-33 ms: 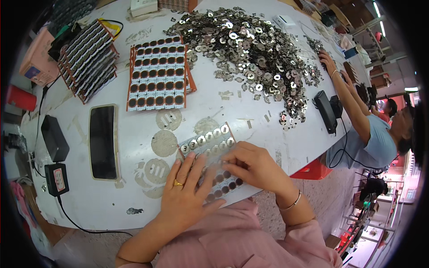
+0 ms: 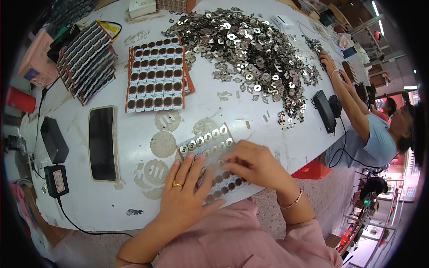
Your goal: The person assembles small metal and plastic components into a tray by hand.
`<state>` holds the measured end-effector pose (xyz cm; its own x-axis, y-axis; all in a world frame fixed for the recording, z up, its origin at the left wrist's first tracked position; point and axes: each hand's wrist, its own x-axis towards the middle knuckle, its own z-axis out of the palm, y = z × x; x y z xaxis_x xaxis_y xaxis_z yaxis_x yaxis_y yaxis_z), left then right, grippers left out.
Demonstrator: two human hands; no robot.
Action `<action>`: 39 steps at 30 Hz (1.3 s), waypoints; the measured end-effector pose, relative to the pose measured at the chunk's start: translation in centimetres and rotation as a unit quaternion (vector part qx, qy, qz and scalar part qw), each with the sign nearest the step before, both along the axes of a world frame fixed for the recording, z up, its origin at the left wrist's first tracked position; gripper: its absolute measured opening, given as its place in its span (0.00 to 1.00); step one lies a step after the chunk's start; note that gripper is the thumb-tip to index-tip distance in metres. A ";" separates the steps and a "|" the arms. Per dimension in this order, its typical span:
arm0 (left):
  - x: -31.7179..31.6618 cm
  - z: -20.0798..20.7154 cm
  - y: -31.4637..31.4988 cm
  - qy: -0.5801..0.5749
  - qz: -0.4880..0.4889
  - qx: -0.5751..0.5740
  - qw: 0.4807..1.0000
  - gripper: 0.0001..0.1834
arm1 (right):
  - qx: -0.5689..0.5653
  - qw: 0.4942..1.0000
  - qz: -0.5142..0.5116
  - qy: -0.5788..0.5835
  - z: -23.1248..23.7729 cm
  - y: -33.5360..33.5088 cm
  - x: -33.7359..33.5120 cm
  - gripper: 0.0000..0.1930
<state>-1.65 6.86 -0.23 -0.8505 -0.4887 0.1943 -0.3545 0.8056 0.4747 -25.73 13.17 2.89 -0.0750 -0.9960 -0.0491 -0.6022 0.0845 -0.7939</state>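
Note:
Near the front edge of the table lies a sheet of small round parts [image 2: 208,143]. Silvery washer-like pieces sit in its far rows, and dark discs show in its near rows. My left hand [image 2: 185,185], with a gold ring, rests flat over the sheet's left side, fingers spread. Over its right side is my right hand [image 2: 257,163], thumb and fingers drawn together in a pinch. Whatever is between those fingertips is hidden. A hazy patch blurs the middle of the sheet between my hands.
A large heap of shiny metal pieces [image 2: 250,49] covers the far middle. Panels of dark discs [image 2: 156,73] lie left of it, with another stack [image 2: 87,60] farther left. A phone [image 2: 102,143] and black adapters [image 2: 55,181] are at left. A co-worker's hand [image 2: 327,60] reaches in at right.

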 end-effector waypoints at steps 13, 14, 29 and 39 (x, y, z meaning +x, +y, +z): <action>-0.2 0.1 -0.1 0.012 -0.004 -0.031 0.999 0.42 | -0.164 0.881 -0.089 0.434 -2.5 -4.9 -8.6 0.17; -0.2 0.1 -0.1 0.012 -0.005 -0.030 0.999 0.42 | -0.165 0.881 -0.089 0.434 -2.4 -4.8 -8.6 0.17; -0.1 0.2 -0.3 0.011 0.000 -0.005 1.000 0.42 | 0.082 0.900 -0.084 -0.420 0.3 -0.3 -3.4 0.16; -0.1 -0.1 -0.1 0.013 0.000 0.004 1.000 0.42 | 0.140 0.955 -0.090 -0.245 0.4 0.5 -1.7 0.09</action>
